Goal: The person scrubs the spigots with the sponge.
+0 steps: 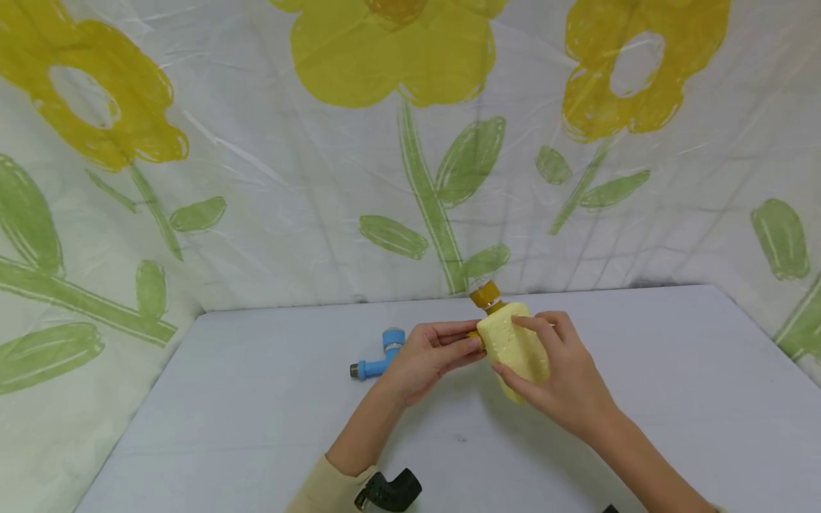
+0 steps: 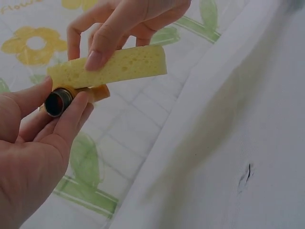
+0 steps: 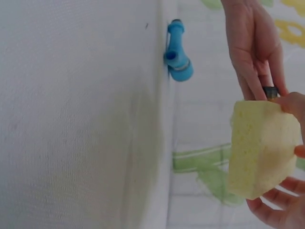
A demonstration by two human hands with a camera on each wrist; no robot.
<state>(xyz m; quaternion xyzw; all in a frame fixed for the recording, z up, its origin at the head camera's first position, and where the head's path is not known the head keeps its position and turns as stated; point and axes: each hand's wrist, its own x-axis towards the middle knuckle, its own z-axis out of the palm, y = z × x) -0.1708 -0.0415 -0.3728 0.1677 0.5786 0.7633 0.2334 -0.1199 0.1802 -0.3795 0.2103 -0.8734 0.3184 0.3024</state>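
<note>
Table (image 1: 256,427): pale, floral sheet behind.
Left hand (image 1: 426,356): pinches orange fitting (image 1: 485,294), steadying it.
Right hand (image 1: 564,377): grips yellow sponge (image 1: 516,345) against it.
Blue fitting (image 1: 380,354): near far edge.

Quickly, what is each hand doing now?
Left hand: pinches the yellow fitting.
Right hand: holds the sponge.

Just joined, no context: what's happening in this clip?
A person holds a yellow sponge in the right hand against an orange tap fitting that the left hand pinches by its threaded end, above a white table. A blue tap lies on the table to the left, untouched. A floral sheet hangs behind.
</note>
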